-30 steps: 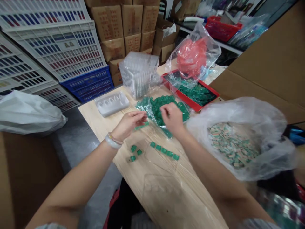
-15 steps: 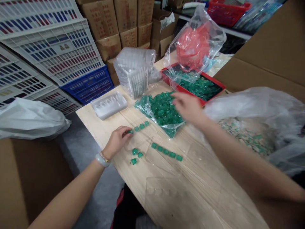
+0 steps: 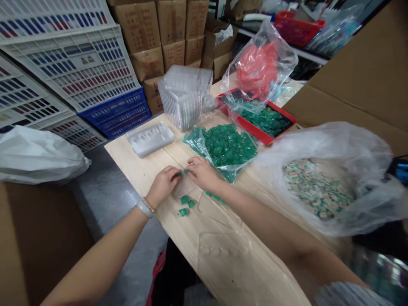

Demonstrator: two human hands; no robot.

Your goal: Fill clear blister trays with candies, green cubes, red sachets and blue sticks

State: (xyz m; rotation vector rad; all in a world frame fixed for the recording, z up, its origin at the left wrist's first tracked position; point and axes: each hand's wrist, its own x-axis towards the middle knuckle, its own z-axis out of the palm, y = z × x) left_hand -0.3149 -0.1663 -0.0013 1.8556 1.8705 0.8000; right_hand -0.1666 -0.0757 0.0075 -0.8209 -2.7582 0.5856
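Observation:
My left hand (image 3: 163,183) is closed in a pinch over the wood table, its fingertips on a small green piece (image 3: 180,173). Close against it, my right hand (image 3: 201,173) pinches at another green piece (image 3: 186,171) in the same row; the fingers cover most of that row. Several loose green pieces (image 3: 185,199) lie just below my hands. A second row of green pieces (image 3: 214,196) is partly hidden by my right forearm. Beyond the right hand, a clear bag (image 3: 230,175) lies open with a heap of green pieces (image 3: 226,144).
A white moulded tray (image 3: 149,139) and a stack of clear trays (image 3: 181,102) stand behind. To the right are a red tray (image 3: 267,138) and a plastic bag of flat chips (image 3: 318,187). A clear plastic tray (image 3: 223,255) lies near the front edge (image 3: 188,261).
My right hand has come from the bagged heap leftward to meet my left hand at the row. The left hand stays at the row's near end. The view has shifted slightly.

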